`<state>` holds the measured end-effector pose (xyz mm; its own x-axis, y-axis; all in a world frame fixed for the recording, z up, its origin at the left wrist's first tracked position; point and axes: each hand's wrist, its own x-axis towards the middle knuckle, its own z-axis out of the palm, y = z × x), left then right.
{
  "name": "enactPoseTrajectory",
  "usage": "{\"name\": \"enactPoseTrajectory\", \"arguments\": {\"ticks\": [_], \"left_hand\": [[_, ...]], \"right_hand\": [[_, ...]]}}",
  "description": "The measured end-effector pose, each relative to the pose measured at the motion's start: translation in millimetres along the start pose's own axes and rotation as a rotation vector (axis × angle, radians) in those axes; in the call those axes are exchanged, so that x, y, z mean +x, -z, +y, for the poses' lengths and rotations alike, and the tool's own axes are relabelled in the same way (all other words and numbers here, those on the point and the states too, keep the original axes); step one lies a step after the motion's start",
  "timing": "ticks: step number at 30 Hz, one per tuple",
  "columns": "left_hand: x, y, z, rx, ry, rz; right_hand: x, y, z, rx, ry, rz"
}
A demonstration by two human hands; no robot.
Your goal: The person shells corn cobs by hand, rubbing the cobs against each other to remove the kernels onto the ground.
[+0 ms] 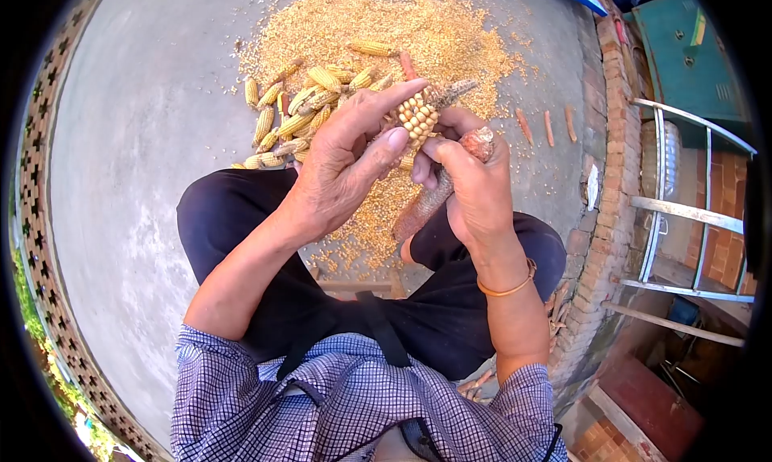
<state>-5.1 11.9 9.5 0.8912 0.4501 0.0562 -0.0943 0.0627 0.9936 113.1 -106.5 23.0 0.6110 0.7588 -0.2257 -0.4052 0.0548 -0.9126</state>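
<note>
My left hand [342, 156] pinches a partly shelled corn ear [417, 118] between thumb and fingers, its yellow kernels facing up. On the other side, my right hand [474, 172] is closed around a bare reddish cob [478, 143], its thumb beside the ear. A further bare cob [422, 209] hangs below the right hand; how it is held cannot be made out. Beyond the hands spreads a wide heap of loose kernels [386, 20]. Several unshelled ears [296, 124] lie piled at its left edge.
Bare cobs [549, 128] lie on the grey floor [121, 140] to the right. A low brick edge [615, 140] runs along the right side, with a metal ladder-like frame [691, 209] and a green cabinet [696, 60] beyond. My bent knees flank the kernels.
</note>
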Motion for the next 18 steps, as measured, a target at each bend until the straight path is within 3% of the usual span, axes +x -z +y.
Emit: {"name": "enactPoseTrajectory", "arguments": {"ticks": [2,6,7,18], "left_hand": [[0,-2,-5,-0.069,-0.019,0.032],[-1,-1,1,-0.253,0.164,0.098],[-1,-2,-2,-0.244,0.115,0.111],[-2,-1,0,-0.262,0.184,-0.028]], "right_hand": [[0,3,0,-0.001,0.0,-0.015],[-4,-6,-4,-0.031,0.065,-0.025],[-4,-6,-4,-0.074,0.09,-0.027],[1,5,0,-0.104,0.183,-0.011]]}}
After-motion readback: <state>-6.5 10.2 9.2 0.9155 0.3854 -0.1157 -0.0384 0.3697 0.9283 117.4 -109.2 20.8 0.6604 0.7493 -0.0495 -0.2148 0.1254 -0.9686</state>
